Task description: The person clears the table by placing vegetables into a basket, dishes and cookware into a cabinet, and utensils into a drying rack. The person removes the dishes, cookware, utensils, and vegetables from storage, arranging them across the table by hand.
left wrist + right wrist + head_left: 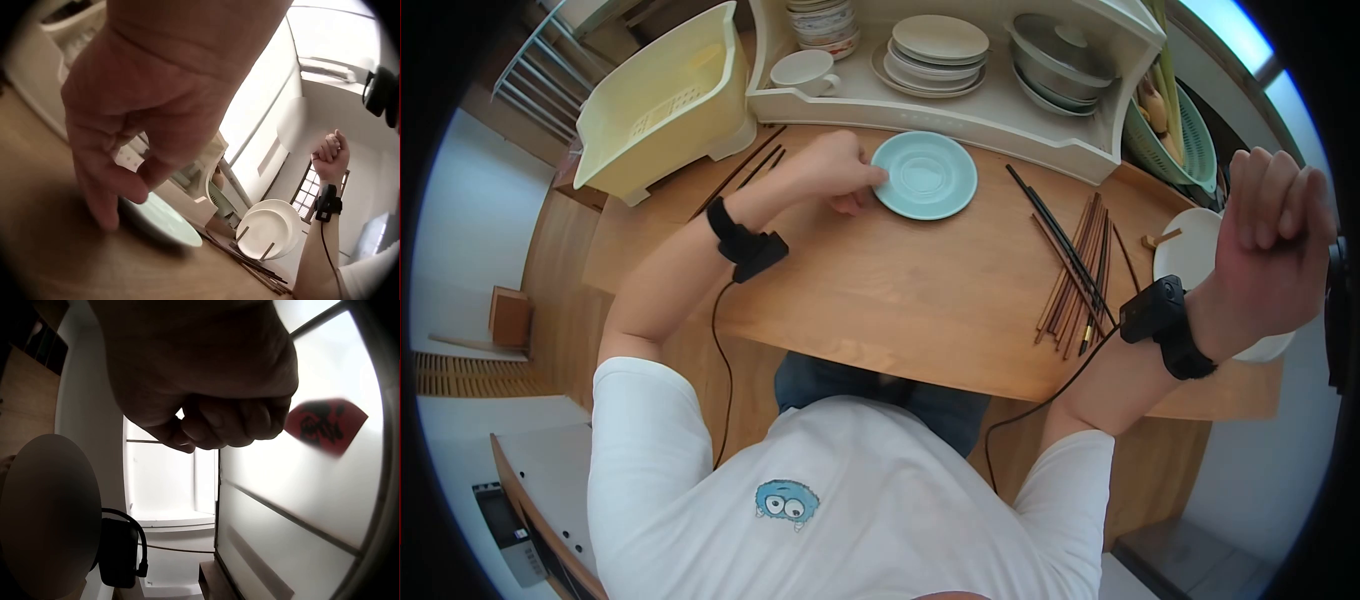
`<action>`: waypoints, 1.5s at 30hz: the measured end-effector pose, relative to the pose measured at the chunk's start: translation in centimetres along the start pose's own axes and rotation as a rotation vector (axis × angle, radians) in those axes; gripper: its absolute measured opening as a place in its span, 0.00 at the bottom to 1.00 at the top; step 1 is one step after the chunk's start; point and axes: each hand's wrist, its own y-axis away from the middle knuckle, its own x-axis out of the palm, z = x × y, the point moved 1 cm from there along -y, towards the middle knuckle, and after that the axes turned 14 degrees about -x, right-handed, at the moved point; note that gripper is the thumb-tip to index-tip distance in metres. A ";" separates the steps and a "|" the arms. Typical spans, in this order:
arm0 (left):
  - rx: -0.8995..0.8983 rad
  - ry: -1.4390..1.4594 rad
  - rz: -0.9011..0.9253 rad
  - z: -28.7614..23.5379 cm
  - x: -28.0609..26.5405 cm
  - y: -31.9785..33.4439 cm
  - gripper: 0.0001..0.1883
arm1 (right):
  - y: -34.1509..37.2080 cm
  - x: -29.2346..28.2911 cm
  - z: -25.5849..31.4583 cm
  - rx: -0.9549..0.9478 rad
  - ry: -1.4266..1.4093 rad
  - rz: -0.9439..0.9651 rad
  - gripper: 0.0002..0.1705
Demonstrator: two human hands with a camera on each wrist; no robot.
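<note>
Left hand (832, 172): pinching left rim of turquoise plate (927, 177)
Plate spot: on counter (850, 290), by middle of far edge, just before white shelf (1040, 149)
Right hand (1268, 240): clenched, raised near right edge, nothing gripped
Chopsticks (1082, 275): bunched right of plate

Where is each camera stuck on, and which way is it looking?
Head: worn on the head, facing forward and down at the table; both arms, the left hand, the right hand and the white shirt show.
Left wrist: looks past the left hand to the turquoise plate; the raised right arm shows too.
Right wrist: looks past the right hand's curled fingers toward pale panels and a red sign.
Shared: head and left wrist both see the plate, chopsticks and both hands.
</note>
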 end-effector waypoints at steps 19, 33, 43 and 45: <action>0.394 0.897 -0.035 -8.4 -9.5 -9.5 0.10 | 0.1 0.6 -0.2 0.017 0.032 -0.022 0.22; 0.238 0.932 -0.141 -10.5 -7.8 -13.9 0.10 | 0.0 -0.3 0.6 -0.035 0.023 -0.018 0.22; 0.188 0.860 -0.172 -9.5 -7.9 -14.4 0.05 | -0.2 -0.3 0.4 -0.015 0.012 -0.009 0.22; 0.193 0.869 -0.184 -9.1 -7.8 -14.2 0.05 | -0.2 0.0 0.2 -0.012 0.014 -0.012 0.22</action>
